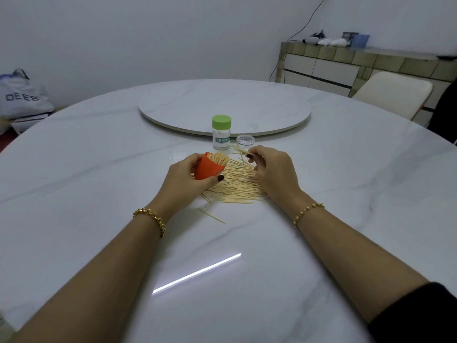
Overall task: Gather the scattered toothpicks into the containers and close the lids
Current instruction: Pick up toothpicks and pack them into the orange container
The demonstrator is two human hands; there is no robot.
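**Toothpick clean-up under way at round table**

At left, the person's left hand (188, 178) is gripping a tilted orange plastic cup-shaped container (206, 169), fingers & thumb curling round it, w/ a tight bundle of thin pale wooden toothpicks (220, 158) poking from its mouth. At centre, a loose pile of the same sticks (237, 185) is lying on the glossy white, grey-veined table (99, 169), w/ a few strays (212, 216) lying nearer the camera. Behind, a clear jar w/ a light-green round cap (221, 132), labelled TOOTHPICK, is standing upright & capped, just beside a small clear round plastic piece (245, 139): lid or cup, can't tell. At right, the right hand (269, 169) is pinching a small bunch (238, 151) betw. thumb & fingertips, above the pile's far edge.

Risk, judging from here: the orange container is leaning mouth-out & looking nearly full, so forcing more in could be tipping the bundle back out. Thin, smooth sticks are also apt to be rolling on the slick top.
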